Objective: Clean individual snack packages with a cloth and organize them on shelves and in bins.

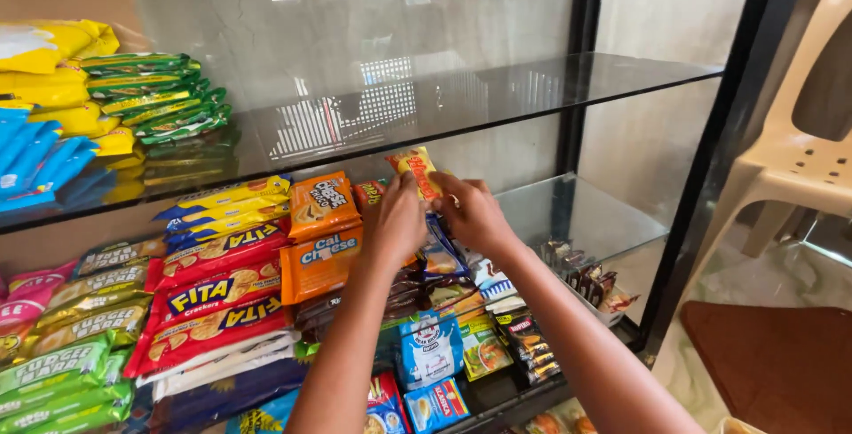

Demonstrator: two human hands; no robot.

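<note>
Toward the back of the middle glass shelf [612,221], the left hand [397,221] and right hand [472,212] both pinch a small yellow-orange snack packet [417,170] upright above the stacked orange cracker packs [321,234], perhaps to stand it facing outward.

hands: 2, left hand [397,221] and right hand [470,212] | small yellow-red snack packet [417,172] held between them: 1 | orange cracker packs [321,234]: 2 | red cracker packs [222,296]: about 4 | glass shelves [497,97]: 2 in view | plastic chair [794,132]: 1 | green packs, upper shelf [164,97]: several, count unclear
</note>
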